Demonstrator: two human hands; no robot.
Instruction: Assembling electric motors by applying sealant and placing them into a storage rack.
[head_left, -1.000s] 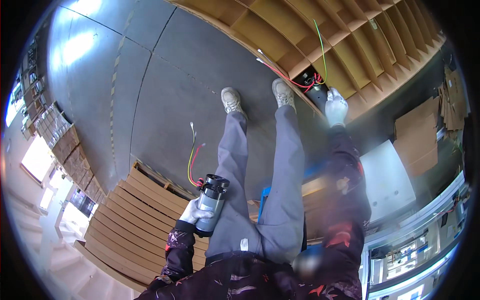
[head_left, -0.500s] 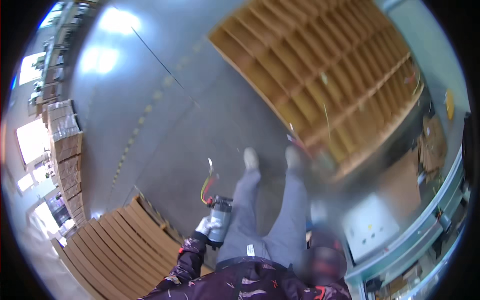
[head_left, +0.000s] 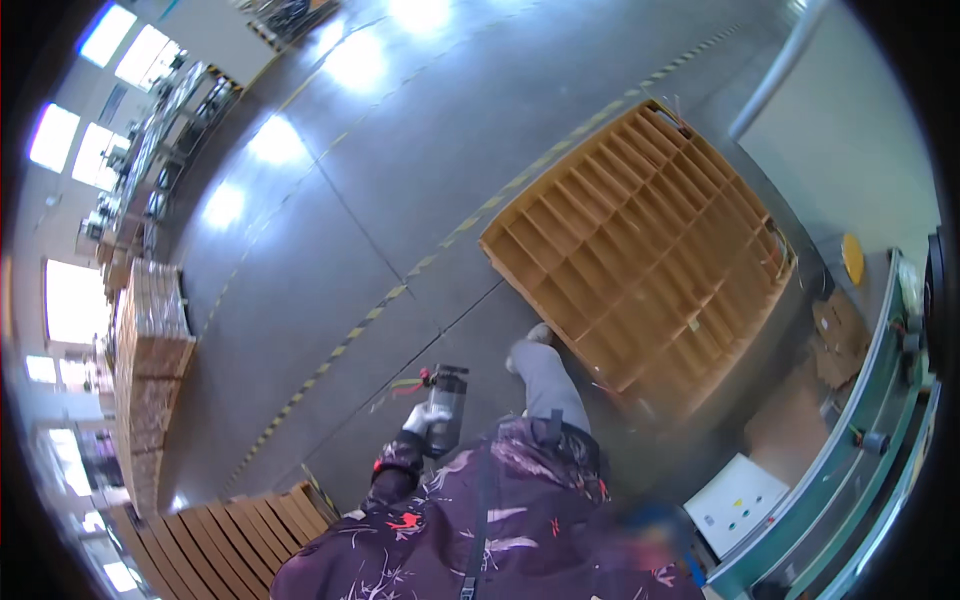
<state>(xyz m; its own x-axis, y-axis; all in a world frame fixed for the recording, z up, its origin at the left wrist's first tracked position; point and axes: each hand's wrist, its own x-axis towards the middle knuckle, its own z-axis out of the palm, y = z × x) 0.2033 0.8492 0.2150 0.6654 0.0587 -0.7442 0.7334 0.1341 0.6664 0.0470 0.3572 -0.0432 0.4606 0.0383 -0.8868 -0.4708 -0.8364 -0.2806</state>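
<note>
One hand only is seen: the left hand [head_left: 420, 418], in a white glove, is clamped on a dark power tool [head_left: 447, 400] w/ red & green leads at its nose, held low by the left hip above the grey floor [head_left: 330, 260]. The right hand is hidden behind the body, so open or closed can't be told. Step judged: tool is carried btwn workpieces, no fastening in hand. A wooden grid frame [head_left: 640, 255] lies flat just ahead of the shoe [head_left: 535, 338]; a slatted pallet [head_left: 230, 520] sits to the lower left. Next move would need the tool brought over a frame joint & steadied, w/ leads kept free of the feet.
</note>
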